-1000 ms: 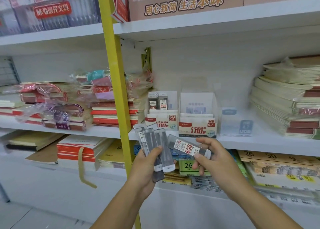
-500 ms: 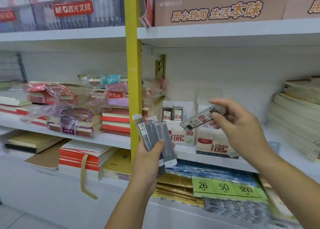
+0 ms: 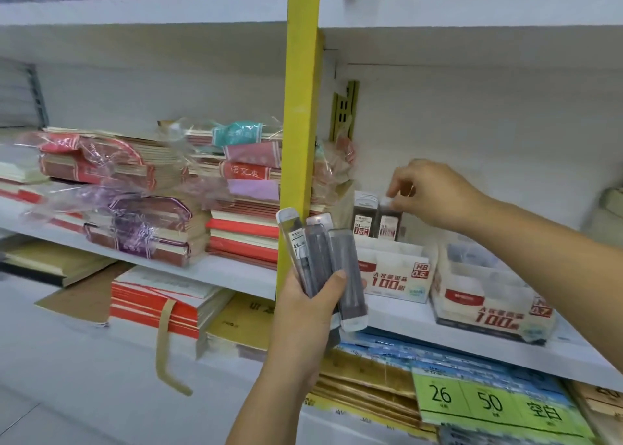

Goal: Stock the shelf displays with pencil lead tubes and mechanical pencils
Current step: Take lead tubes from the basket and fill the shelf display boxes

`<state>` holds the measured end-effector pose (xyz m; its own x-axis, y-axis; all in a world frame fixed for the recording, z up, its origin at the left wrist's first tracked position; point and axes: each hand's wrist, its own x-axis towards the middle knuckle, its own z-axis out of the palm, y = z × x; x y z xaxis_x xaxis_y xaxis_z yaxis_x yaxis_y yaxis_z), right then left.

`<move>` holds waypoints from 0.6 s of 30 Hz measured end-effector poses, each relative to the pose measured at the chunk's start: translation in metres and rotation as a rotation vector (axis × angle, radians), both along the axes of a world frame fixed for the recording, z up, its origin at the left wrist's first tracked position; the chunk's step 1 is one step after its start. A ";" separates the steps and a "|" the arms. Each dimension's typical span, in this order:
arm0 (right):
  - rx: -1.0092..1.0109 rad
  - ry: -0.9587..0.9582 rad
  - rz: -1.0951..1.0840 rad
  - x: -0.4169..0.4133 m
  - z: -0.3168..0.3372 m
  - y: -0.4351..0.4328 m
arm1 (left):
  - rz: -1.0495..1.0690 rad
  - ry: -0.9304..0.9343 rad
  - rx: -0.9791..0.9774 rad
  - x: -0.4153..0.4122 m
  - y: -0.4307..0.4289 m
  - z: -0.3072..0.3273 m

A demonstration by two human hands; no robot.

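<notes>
A: Step?
B: Seating one lead tube (image 3: 389,224) in the back row of the 0.5 box (image 3: 394,277), 3 o'clock of centre. Right hand (image 3: 435,198) pinches its top.
A: Left hand (image 3: 303,313)?
B: Grips spare tubes (image 3: 323,262), 6 o'clock. Next, likely: let go, pull another from the bunch.

left hand (image 3: 303,313) gripping, right hand (image 3: 435,198) pinching
</notes>
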<state>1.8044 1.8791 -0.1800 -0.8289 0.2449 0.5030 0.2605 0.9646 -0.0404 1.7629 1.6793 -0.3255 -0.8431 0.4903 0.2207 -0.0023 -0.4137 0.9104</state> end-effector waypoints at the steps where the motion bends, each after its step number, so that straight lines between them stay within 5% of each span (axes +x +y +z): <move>1: 0.054 -0.049 -0.039 -0.002 -0.002 0.001 | -0.009 0.001 -0.003 0.000 -0.001 0.000; 5: 0.173 0.062 -0.047 0.011 -0.011 -0.011 | -0.053 -0.042 -0.014 0.001 -0.003 0.001; 7: -0.072 0.218 0.059 0.034 -0.022 -0.031 | -0.086 -0.059 -0.012 0.004 -0.005 0.002; 11: -0.606 0.186 0.269 0.073 -0.062 -0.078 | -0.151 -0.065 -0.022 0.016 -0.005 0.005; 18: -0.800 0.296 0.272 0.103 -0.123 -0.097 | -0.104 -0.084 -0.072 0.043 -0.007 0.004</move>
